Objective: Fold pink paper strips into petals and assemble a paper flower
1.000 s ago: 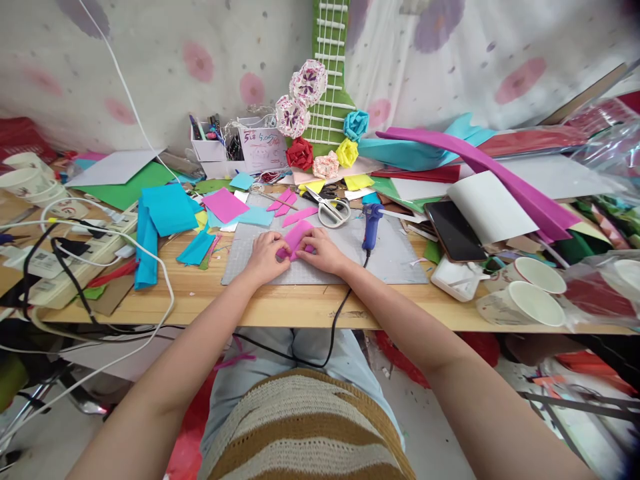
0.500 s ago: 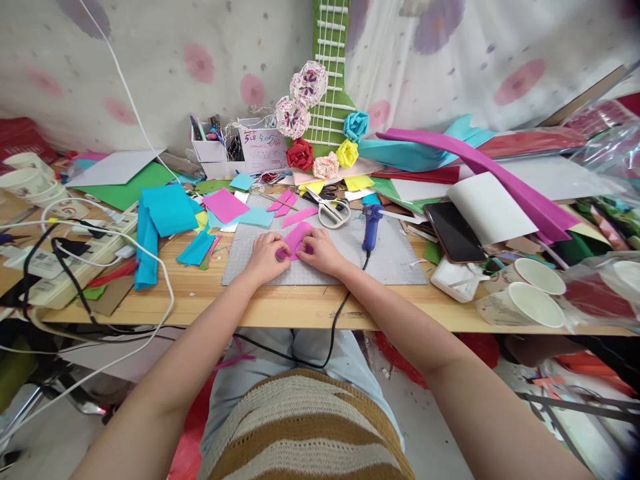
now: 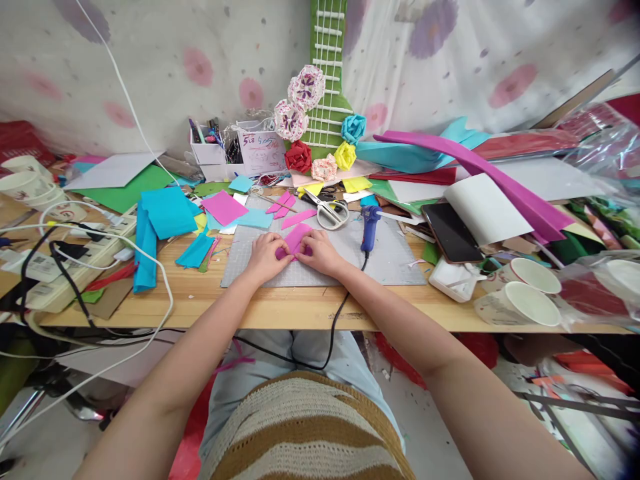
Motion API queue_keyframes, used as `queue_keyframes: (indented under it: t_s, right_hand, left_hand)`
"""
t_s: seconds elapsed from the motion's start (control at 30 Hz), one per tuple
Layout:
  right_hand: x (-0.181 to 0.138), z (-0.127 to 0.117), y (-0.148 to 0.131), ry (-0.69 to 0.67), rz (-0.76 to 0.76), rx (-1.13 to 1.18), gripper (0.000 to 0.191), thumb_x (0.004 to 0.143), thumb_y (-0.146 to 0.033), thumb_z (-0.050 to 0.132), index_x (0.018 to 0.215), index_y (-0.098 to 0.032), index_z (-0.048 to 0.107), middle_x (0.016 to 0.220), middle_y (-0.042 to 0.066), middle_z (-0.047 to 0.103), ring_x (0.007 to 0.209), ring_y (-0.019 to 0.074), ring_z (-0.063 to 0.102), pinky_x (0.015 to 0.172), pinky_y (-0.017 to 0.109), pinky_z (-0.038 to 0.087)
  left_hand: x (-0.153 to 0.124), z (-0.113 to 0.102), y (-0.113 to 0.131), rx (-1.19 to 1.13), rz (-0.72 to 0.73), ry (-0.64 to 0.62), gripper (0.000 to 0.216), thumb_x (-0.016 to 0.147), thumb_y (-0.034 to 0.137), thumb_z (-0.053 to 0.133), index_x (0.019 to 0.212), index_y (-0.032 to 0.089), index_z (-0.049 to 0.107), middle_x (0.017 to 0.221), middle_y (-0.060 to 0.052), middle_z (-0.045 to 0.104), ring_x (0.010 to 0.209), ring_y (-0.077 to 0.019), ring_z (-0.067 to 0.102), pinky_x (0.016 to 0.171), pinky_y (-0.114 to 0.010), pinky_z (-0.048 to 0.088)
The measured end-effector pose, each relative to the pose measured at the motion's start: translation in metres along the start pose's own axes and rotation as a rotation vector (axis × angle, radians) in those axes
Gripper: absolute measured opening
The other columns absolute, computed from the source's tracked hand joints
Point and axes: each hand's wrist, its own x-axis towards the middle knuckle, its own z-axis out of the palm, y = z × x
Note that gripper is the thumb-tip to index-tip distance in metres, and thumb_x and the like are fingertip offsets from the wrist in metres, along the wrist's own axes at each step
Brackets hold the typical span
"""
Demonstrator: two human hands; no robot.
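At the left edge of the frame, a cream power strip (image 3: 60, 283) lies on the wooden worktop (image 3: 285, 313), with blue paper (image 3: 170, 212) to the right of it. The left forearm (image 3: 200, 357) enters at the lower left and runs diagonally upward to the center of the frame, the wrist close to straight. The left hand (image 3: 266, 259) is positioned palm down over the gray cutting mat (image 3: 400, 268), its back facing the camera; its fingers are curled inward, with the thumb and index finger pinching the lower left edge of the magenta piece (image 3: 297, 236). This piece is located at the center of the frame, between the two hands and above the mat; whether its underside contacts the mat cannot be determined. The right hand (image 3: 321, 253) mirrors this pose from the opposite side: back upward, fingers bent, thumb and index finger pinching the lower right edge near the opposing thumb. Scissors (image 3: 332, 213) lie just beyond the right hand. The right forearm (image 3: 395, 319) slopes down toward the lower right corner. Above it, a blue glue gun (image 3: 369, 230) rests on the mat. Farther right are a smartphone (image 3: 451, 232) and two paper cups (image 3: 517, 303).
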Motion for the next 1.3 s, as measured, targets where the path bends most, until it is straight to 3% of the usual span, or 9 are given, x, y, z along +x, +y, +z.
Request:
queue_keyframes:
  t_s: [0.13, 0.23, 0.33, 0.5, 0.7, 0.87, 1.07, 1.3]
  right_hand:
    - [-0.001, 0.002, 0.001, 0.020, -0.009, -0.018, 0.014, 0.075, -0.032, 0.062, 0.075, -0.019, 0.057, 0.091, 0.006, 0.054, 0.095, 0.0199, 0.046, 0.088, 0.033, 0.038]
    - [-0.004, 0.002, -0.001, 0.078, -0.035, -0.080, 0.020, 0.075, -0.034, 0.062, 0.087, -0.019, 0.057, 0.104, 0.009, 0.054, 0.106, 0.0240, 0.044, 0.094, 0.038, 0.036]
    - [-0.008, -0.001, -0.005, 0.160, -0.083, -0.180, 0.031, 0.073, -0.033, 0.063, 0.099, -0.017, 0.056, 0.124, 0.013, 0.046, 0.126, 0.0305, 0.028, 0.103, 0.046, 0.025]
    - [-0.015, -0.015, 0.002, 0.142, -0.091, -0.259, 0.049, 0.071, -0.035, 0.065, 0.114, -0.014, 0.052, 0.135, 0.017, 0.036, 0.134, 0.0340, 0.015, 0.107, 0.051, 0.017]
    - [-0.016, -0.018, 0.021, 0.108, -0.030, -0.182, 0.054, 0.073, -0.039, 0.064, 0.119, -0.017, 0.049, 0.137, 0.016, 0.035, 0.135, 0.0328, 0.015, 0.105, 0.053, 0.023]
    - [-0.008, -0.006, 0.014, 0.100, -0.032, -0.129, 0.057, 0.072, -0.039, 0.064, 0.121, -0.015, 0.048, 0.135, 0.017, 0.036, 0.134, 0.0321, 0.019, 0.106, 0.052, 0.022]
    - [-0.006, -0.003, 0.008, 0.059, -0.007, -0.129, 0.062, 0.072, -0.039, 0.065, 0.125, -0.016, 0.045, 0.137, 0.018, 0.035, 0.135, 0.0334, 0.016, 0.105, 0.053, 0.021]
    - [-0.007, -0.005, 0.008, 0.054, 0.027, -0.130, 0.067, 0.070, -0.042, 0.066, 0.127, -0.015, 0.044, 0.139, 0.018, 0.034, 0.136, 0.0336, 0.015, 0.106, 0.053, 0.021]
  left_hand:
    - [0.001, -0.002, -0.003, 0.008, 0.065, -0.043, 0.015, 0.073, 0.035, 0.063, 0.084, 0.025, 0.065, 0.103, -0.003, 0.054, 0.106, -0.0218, 0.047, 0.092, -0.038, 0.032]
    - [0.002, -0.003, -0.006, 0.031, 0.090, -0.071, 0.016, 0.073, 0.037, 0.062, 0.085, 0.026, 0.066, 0.105, -0.003, 0.054, 0.108, -0.0222, 0.045, 0.094, -0.039, 0.030]
    - [0.004, -0.004, -0.007, 0.039, 0.095, -0.099, 0.019, 0.073, 0.039, 0.062, 0.087, 0.027, 0.066, 0.106, -0.003, 0.054, 0.108, -0.0230, 0.044, 0.093, -0.040, 0.029]
    - [0.006, -0.008, -0.007, 0.013, 0.107, -0.140, 0.018, 0.072, 0.040, 0.064, 0.085, 0.028, 0.067, 0.105, -0.003, 0.053, 0.109, -0.0232, 0.042, 0.095, -0.040, 0.028]
    - [0.007, -0.012, -0.006, -0.001, 0.085, -0.166, 0.017, 0.071, 0.038, 0.065, 0.084, 0.028, 0.067, 0.104, -0.002, 0.053, 0.108, -0.0230, 0.044, 0.096, -0.041, 0.028]
    - [0.013, -0.012, -0.003, 0.012, 0.062, -0.212, 0.018, 0.068, 0.039, 0.067, 0.081, 0.027, 0.067, 0.104, -0.002, 0.053, 0.108, -0.0233, 0.044, 0.095, -0.042, 0.029]
    - [0.020, -0.010, 0.004, 0.045, 0.063, -0.175, 0.023, 0.067, 0.046, 0.067, 0.074, 0.024, 0.066, 0.101, -0.004, 0.051, 0.108, -0.0243, 0.043, 0.094, -0.042, 0.029]
    - [0.021, -0.022, 0.003, 0.102, 0.108, -0.269, 0.022, 0.065, 0.042, 0.069, 0.078, 0.025, 0.062, 0.105, -0.003, 0.050, 0.111, -0.0254, 0.040, 0.096, -0.043, 0.026]
